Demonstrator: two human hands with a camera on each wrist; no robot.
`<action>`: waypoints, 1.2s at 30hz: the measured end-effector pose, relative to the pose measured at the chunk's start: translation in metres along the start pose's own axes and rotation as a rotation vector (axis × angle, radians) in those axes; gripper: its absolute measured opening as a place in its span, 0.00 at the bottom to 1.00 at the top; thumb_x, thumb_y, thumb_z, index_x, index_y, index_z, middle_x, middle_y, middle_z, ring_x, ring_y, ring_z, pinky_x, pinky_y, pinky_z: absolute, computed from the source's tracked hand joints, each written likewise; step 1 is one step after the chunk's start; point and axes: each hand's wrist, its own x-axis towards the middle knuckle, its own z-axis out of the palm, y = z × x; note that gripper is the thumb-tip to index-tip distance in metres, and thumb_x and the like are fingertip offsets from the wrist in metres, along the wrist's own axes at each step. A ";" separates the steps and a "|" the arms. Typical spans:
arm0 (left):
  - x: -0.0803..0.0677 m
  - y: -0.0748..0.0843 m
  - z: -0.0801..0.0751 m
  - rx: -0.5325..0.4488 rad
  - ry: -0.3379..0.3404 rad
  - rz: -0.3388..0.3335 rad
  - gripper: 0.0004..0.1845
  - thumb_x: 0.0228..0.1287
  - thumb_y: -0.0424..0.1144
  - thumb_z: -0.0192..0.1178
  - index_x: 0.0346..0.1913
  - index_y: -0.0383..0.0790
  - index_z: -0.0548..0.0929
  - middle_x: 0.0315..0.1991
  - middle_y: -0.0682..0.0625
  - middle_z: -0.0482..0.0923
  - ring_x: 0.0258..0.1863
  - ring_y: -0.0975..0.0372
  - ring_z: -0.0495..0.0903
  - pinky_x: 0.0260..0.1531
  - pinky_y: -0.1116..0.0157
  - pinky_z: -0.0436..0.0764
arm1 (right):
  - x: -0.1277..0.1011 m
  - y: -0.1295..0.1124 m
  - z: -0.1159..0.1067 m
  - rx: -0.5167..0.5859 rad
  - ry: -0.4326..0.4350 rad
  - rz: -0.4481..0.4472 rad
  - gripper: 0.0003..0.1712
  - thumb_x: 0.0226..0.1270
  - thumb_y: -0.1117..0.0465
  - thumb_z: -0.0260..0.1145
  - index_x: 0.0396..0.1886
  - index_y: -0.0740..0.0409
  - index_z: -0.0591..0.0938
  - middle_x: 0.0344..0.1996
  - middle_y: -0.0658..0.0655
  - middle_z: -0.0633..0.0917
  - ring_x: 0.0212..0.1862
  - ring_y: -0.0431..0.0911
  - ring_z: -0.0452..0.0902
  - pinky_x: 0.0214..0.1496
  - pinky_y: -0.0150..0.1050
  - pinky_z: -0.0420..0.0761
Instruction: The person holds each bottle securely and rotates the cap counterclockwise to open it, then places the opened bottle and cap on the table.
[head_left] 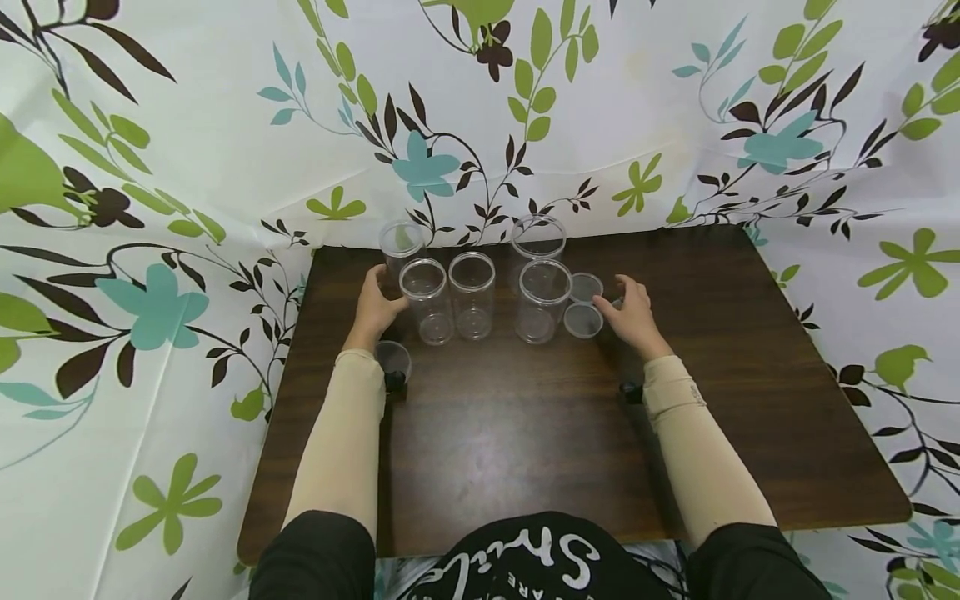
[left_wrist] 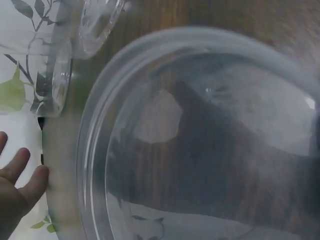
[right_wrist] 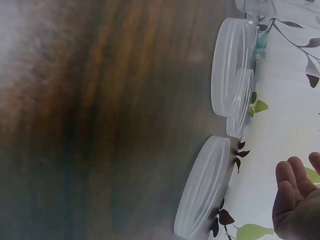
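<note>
Several clear, open-topped plastic jars stand upright toward the back of the table. My left hand is at their left end, fingers beside the back-left jar and thumb near the front-left jar. In the left wrist view its fingers are spread with nothing between them. A round clear lid looms large there, lying under my left wrist. My right hand hovers at the right beside two lids; another lid is mostly hidden behind it in the head view. Its fingers are loosely bent and hold nothing.
More jars stand in the middle and right of middle, with a back-right jar near the table's far edge. The dark wooden table meets a patterned cloth hanging behind and at both sides.
</note>
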 end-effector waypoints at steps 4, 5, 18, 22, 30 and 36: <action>0.007 0.000 0.005 -0.018 0.024 0.015 0.48 0.57 0.34 0.74 0.77 0.38 0.57 0.75 0.39 0.61 0.75 0.48 0.59 0.74 0.53 0.58 | -0.004 0.001 -0.002 0.029 0.002 -0.007 0.44 0.77 0.47 0.61 0.79 0.64 0.54 0.70 0.73 0.60 0.67 0.68 0.59 0.65 0.63 0.68; 0.009 0.001 0.007 -0.020 0.026 0.012 0.49 0.57 0.35 0.75 0.77 0.39 0.57 0.75 0.40 0.62 0.75 0.48 0.59 0.74 0.53 0.57 | -0.004 0.002 -0.002 0.037 0.003 -0.010 0.44 0.77 0.47 0.61 0.79 0.64 0.54 0.70 0.73 0.60 0.68 0.68 0.59 0.65 0.63 0.67; -0.001 -0.006 0.008 -0.103 0.173 0.058 0.39 0.56 0.34 0.74 0.67 0.33 0.63 0.63 0.37 0.70 0.64 0.49 0.68 0.67 0.56 0.65 | -0.010 0.003 0.001 0.062 0.015 -0.040 0.43 0.76 0.49 0.62 0.78 0.66 0.54 0.67 0.73 0.63 0.66 0.68 0.62 0.64 0.63 0.68; -0.011 -0.011 0.002 -0.183 0.195 0.064 0.38 0.58 0.32 0.70 0.65 0.33 0.58 0.67 0.39 0.70 0.67 0.52 0.67 0.67 0.57 0.64 | -0.012 0.003 0.002 0.042 0.024 -0.049 0.42 0.77 0.51 0.62 0.78 0.66 0.54 0.67 0.73 0.64 0.66 0.69 0.63 0.65 0.63 0.66; -0.045 -0.005 -0.033 -0.262 0.275 0.118 0.42 0.59 0.31 0.71 0.72 0.36 0.59 0.66 0.38 0.69 0.64 0.48 0.70 0.63 0.51 0.69 | -0.018 -0.002 -0.001 0.100 0.047 -0.080 0.42 0.77 0.52 0.61 0.78 0.67 0.54 0.66 0.74 0.63 0.66 0.70 0.62 0.66 0.63 0.66; -0.097 0.022 -0.048 -0.240 0.250 0.144 0.42 0.54 0.27 0.72 0.71 0.30 0.62 0.63 0.35 0.68 0.62 0.52 0.70 0.65 0.57 0.70 | -0.029 -0.010 0.005 0.128 0.093 -0.126 0.39 0.77 0.55 0.61 0.77 0.67 0.56 0.66 0.72 0.65 0.66 0.67 0.62 0.65 0.61 0.66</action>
